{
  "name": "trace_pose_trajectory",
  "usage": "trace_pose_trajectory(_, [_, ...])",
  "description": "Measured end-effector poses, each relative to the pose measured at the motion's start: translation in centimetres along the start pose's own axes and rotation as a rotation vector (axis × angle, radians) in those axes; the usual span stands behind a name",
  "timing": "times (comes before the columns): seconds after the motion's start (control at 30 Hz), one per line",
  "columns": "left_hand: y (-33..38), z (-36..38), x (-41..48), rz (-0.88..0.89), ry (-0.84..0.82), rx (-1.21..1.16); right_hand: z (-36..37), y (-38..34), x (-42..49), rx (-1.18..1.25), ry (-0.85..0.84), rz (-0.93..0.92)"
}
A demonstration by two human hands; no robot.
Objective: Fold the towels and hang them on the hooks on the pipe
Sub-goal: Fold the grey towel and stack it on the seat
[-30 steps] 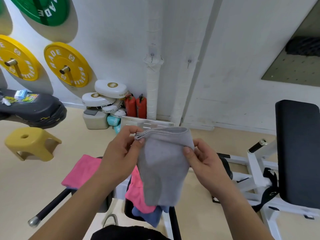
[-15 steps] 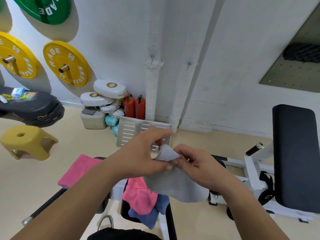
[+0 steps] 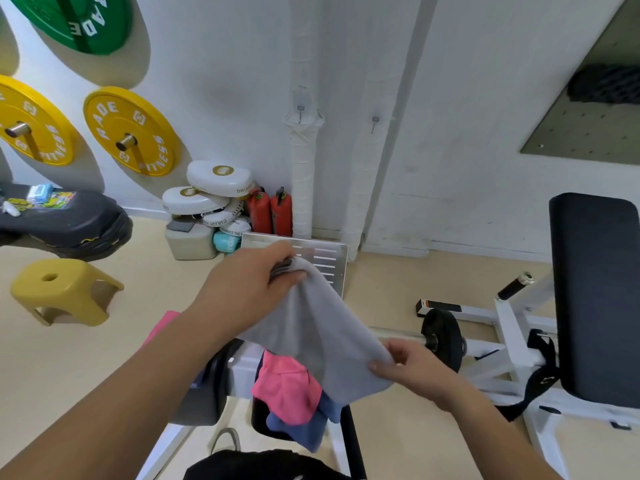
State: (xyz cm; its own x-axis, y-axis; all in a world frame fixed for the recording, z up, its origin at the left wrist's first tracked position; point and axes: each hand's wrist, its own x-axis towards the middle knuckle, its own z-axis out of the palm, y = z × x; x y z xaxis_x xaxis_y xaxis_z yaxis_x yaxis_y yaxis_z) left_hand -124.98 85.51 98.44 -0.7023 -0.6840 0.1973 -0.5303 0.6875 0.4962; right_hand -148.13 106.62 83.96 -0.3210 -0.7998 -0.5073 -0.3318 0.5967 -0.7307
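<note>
Gym: weight plates (image 3: 130, 131), bench (image 3: 595, 296).

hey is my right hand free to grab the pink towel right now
Probably not. The right hand pinches the grey towel at its lower edge, the left hand grips its top, and it hangs in front of part of the pink towel. Letting go would likely open the way.

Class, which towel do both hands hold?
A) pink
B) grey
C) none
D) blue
B: the left hand grips the grey towel at its top and the right hand pinches its lower edge; the pink towel and blue towel lie below, untouched.
</note>
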Motion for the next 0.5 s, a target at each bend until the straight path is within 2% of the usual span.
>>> trace_pose_trajectory(0.17, [-4.9,3.7,-0.6,-0.407,0.037,-0.248,0.5,1.0,-0.2,0.591,0.207,0.043])
trace_pose_trajectory(0.27, [-6.6,5.3,-1.0,-0.527,-0.002,-0.292,1.7,0.2,-0.1,0.812,0.325,0.118])
trace_pose_trajectory(0.4, [-6.1,6.4,-0.8,-0.559,-0.051,-0.356,2.7,-2.3,0.6,0.743,0.472,0.213])
trace_pose_trajectory(0.5, [-4.6,7.4,-1.1,-0.508,-0.107,-0.372,3.7,-5.2,0.4,0.663,0.460,0.127])
